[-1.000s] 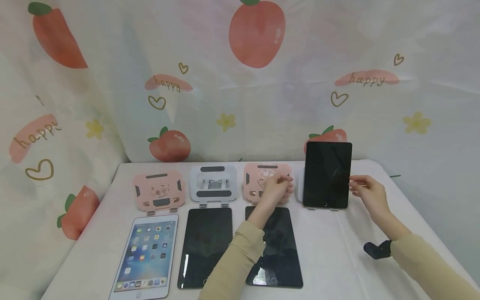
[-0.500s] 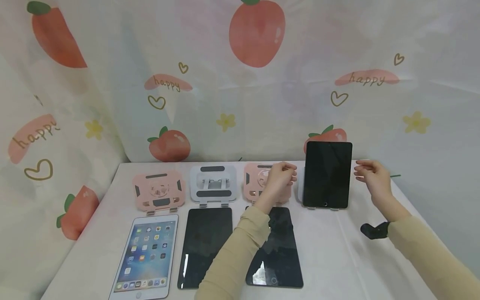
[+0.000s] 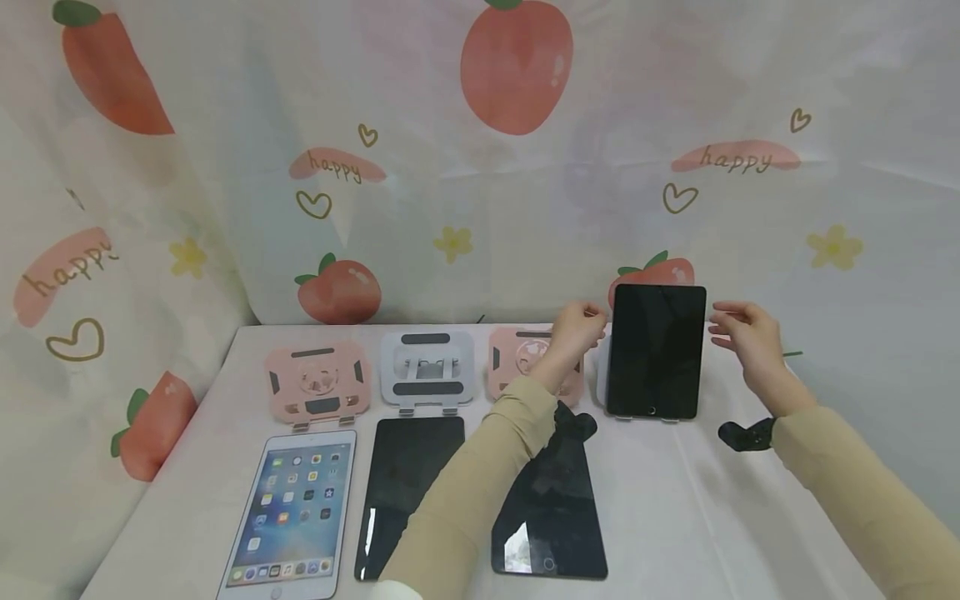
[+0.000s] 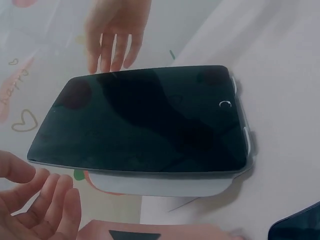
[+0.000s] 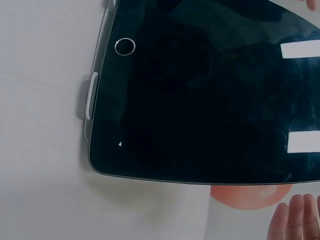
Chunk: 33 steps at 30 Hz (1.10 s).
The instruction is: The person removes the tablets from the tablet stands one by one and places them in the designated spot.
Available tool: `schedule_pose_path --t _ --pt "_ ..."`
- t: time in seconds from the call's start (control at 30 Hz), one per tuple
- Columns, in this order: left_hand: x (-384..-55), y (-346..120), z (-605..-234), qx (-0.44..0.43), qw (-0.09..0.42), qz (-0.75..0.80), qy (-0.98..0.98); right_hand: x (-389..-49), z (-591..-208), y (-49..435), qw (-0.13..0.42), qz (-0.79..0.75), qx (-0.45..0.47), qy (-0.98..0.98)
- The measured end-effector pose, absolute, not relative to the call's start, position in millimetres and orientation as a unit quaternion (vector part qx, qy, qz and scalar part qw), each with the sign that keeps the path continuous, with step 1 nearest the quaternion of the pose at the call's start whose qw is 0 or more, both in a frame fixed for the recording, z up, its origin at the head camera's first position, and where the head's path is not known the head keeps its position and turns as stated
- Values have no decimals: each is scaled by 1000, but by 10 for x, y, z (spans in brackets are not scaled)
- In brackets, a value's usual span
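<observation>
A black tablet [image 3: 656,352] stands upright in portrait on a pale grey folding stand [image 4: 165,185], most of which it hides. The stand's small front lips [image 5: 91,96] catch its lower edge. My left hand [image 3: 577,340] hovers by the tablet's upper left edge, its fingers loosely bent and holding nothing; the left wrist view [image 4: 42,202] shows a small gap or a bare touch at the corner, I cannot tell which. Off the right edge, my right hand [image 3: 752,343] is apart from the tablet, fingers relaxed. In the right wrist view, its fingertips [image 5: 295,220] show below the tablet.
A pink stand [image 3: 510,367], a grey stand [image 3: 427,367] and another pink stand [image 3: 318,379] line the back of the white table [image 3: 667,517]. Before them lie two black tablets, one [image 3: 551,517] partly under my left forearm, the other [image 3: 412,475] beside a lit white tablet [image 3: 292,508].
My right hand has left the upright tablet's right edge and risen. My left hand has moved up and right, closer to its upper left edge. The tablet has stayed in place.
</observation>
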<state>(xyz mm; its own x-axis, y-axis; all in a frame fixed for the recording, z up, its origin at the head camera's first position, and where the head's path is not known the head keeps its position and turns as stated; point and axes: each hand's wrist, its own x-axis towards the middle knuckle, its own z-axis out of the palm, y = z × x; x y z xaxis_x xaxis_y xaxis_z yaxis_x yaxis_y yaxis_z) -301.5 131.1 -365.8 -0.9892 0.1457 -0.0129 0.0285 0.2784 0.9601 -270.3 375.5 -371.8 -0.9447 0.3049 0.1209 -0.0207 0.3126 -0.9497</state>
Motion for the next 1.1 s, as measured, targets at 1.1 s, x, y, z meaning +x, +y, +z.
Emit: schedule_pose_path --t 1.1 --pt "-3159 1618 -3863 63 -35 633 771 -2849 -3805 3684 129 546 -77 -824"
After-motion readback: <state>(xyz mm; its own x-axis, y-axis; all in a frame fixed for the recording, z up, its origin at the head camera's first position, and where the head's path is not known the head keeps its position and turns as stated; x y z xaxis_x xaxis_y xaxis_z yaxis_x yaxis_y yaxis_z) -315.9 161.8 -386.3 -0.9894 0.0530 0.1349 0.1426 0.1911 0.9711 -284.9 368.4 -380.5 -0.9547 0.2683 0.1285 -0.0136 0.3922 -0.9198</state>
